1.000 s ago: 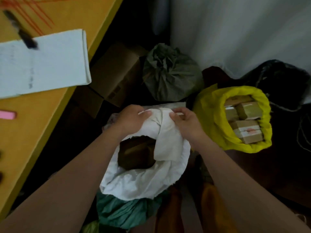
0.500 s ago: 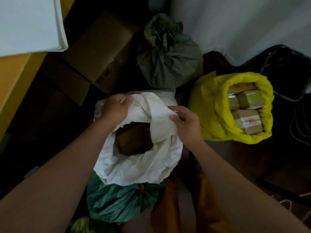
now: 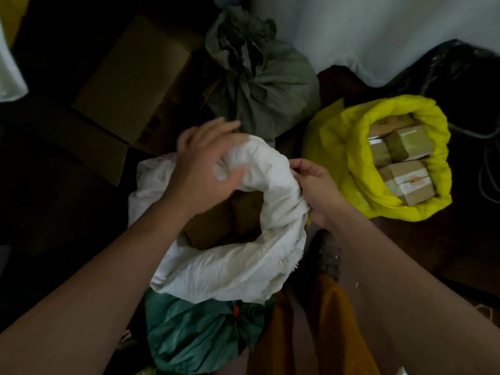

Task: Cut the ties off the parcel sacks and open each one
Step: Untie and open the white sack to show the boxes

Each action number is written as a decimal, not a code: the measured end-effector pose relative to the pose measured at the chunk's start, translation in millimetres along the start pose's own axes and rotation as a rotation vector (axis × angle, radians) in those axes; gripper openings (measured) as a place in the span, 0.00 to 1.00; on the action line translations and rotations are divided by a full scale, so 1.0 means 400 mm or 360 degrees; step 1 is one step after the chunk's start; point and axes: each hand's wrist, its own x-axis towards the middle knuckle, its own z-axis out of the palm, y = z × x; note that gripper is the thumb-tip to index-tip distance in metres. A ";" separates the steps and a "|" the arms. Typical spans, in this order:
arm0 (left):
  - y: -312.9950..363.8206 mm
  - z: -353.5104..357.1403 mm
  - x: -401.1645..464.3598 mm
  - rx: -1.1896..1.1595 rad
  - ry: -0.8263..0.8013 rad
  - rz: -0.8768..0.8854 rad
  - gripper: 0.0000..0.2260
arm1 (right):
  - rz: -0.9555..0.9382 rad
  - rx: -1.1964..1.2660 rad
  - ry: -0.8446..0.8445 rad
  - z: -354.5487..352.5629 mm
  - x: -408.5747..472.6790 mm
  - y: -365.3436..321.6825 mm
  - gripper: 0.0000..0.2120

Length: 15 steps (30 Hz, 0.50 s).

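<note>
A white woven sack point(image 3: 238, 269) stands open in the middle, its rim rolled outward, with brown parcels point(image 3: 216, 226) inside. My left hand point(image 3: 205, 163) is blurred over the far left of the rim, its fingers spread and fairly straight, touching the cloth. At the rim's right side my right hand point(image 3: 316, 190) grips the fabric. A yellow sack point(image 3: 335, 150) to the right is open and full of taped boxes point(image 3: 400, 158). Behind, a grey-green sack point(image 3: 265, 79) is bunched closed at its neck. A dark green sack point(image 3: 200, 331) below the white one is tied with an orange tie point(image 3: 236, 310).
A cardboard box point(image 3: 130, 85) lies at the back left in shadow. A black bag point(image 3: 460, 69) and loose cables point(image 3: 487, 163) sit at the far right. A white wall point(image 3: 365, 31) closes the back. Orange cloth point(image 3: 332, 320) shows below my right forearm.
My left hand has let go of the folded flap and slid over the far rim with fingers spread. The sack's mouth is wider. My right hand has moved to the right rim. The view tilted down.
</note>
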 end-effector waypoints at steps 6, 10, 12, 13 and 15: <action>0.034 0.088 0.029 0.0217 -0.0362 0.0263 0.15 | -0.0084 -0.0064 0.0185 -0.029 0.022 0.000 0.11; 0.041 0.117 0.062 0.0158 -0.0384 -0.0077 0.10 | -0.0408 -0.0508 0.0409 -0.028 -0.001 -0.002 0.15; 0.050 0.119 0.079 0.0097 -0.0390 -0.0206 0.08 | -0.0666 -0.0866 0.0513 -0.008 -0.036 0.009 0.28; 0.054 0.118 0.087 0.0047 -0.0409 -0.0251 0.08 | -0.0772 -0.1044 0.0548 0.005 -0.053 0.018 0.33; 0.057 0.119 0.103 -0.0065 -0.0432 -0.0317 0.09 | -0.0853 -0.1307 0.0594 0.025 -0.068 0.039 0.38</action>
